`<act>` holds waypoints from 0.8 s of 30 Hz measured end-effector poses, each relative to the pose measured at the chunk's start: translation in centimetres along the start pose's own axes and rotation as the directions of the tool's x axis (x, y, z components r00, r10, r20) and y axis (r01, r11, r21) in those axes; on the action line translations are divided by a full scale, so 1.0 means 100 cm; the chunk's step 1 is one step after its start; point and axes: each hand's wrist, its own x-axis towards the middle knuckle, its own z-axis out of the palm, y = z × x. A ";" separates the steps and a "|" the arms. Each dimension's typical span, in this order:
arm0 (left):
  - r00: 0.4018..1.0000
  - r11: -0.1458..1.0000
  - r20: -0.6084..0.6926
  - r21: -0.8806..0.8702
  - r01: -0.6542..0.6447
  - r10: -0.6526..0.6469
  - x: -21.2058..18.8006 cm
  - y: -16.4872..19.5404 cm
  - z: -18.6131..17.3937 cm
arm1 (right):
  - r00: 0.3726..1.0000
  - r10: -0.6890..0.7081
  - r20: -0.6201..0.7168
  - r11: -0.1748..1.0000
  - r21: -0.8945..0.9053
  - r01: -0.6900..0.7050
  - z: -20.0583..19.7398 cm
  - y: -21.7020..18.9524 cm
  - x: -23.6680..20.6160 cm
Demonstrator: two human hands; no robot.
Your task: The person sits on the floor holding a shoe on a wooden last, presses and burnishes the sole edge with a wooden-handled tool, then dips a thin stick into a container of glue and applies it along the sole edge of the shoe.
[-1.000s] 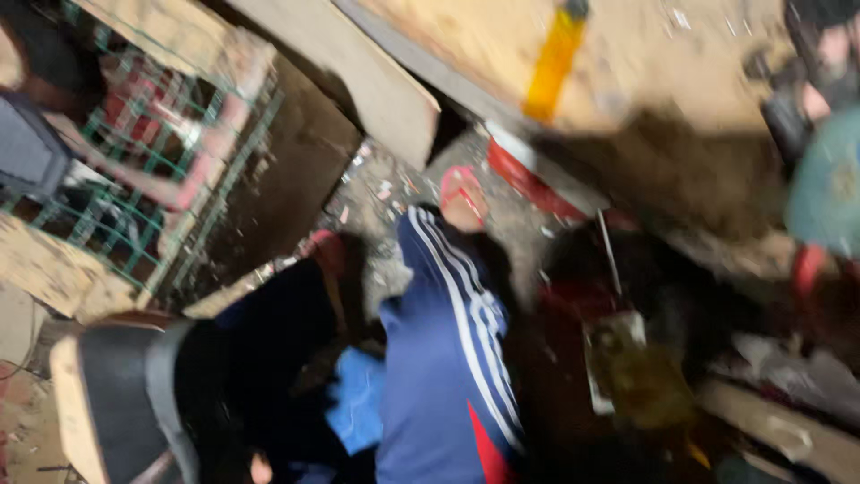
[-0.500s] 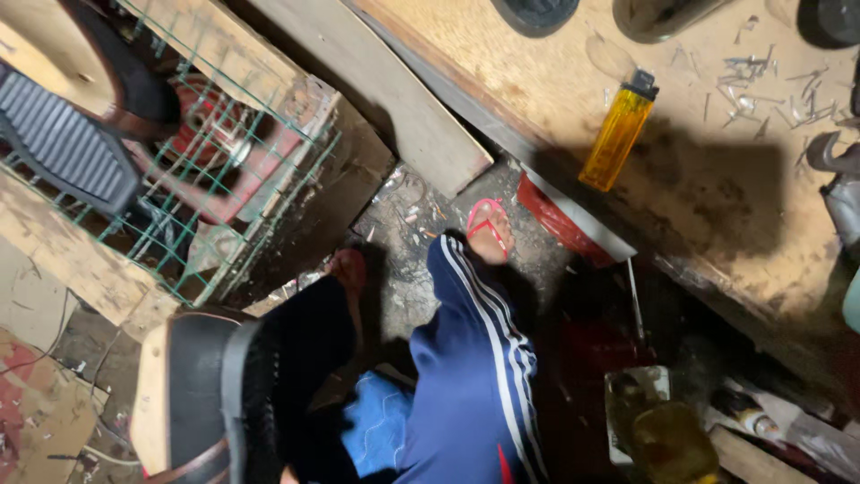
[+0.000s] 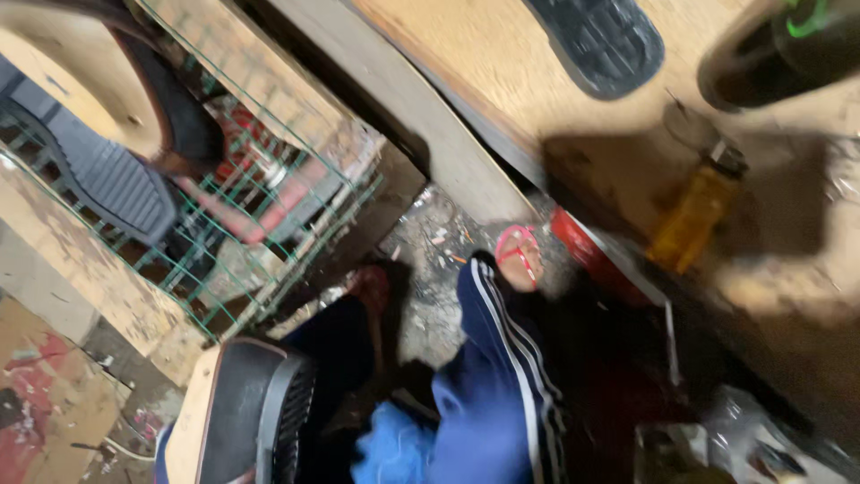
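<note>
Neither of my hands shows in the head view. A tan shoe sole with a black ribbed tread (image 3: 240, 414) stands upright at the bottom left, and whatever holds it is out of frame. My leg in blue trousers with white stripes (image 3: 497, 376) stretches to a foot in a pink sandal (image 3: 520, 257) on the gritty floor. My other leg, in dark cloth (image 3: 340, 345), ends at a foot (image 3: 372, 289) in shadow. A bright blue cloth (image 3: 394, 448) lies between the legs.
A wooden workbench (image 3: 537, 85) fills the upper right, bearing a black sole (image 3: 596, 40), a yellow bottle (image 3: 694, 215) and a dark round object (image 3: 788, 45). On the left, a green wire-mesh rack (image 3: 296, 224) holds a tan sole (image 3: 72, 63) and a grey ribbed sole (image 3: 107, 179).
The view has swung, so the bench and yellow bottle slid right and downward in the picture. The sole at the bottom left and both legs stay about where they were.
</note>
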 end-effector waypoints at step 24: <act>0.691 0.715 0.436 0.142 -0.685 0.576 0.016 -0.085 0.144 | 0.758 -0.595 -0.267 0.755 0.138 0.642 -0.059 0.066 -0.352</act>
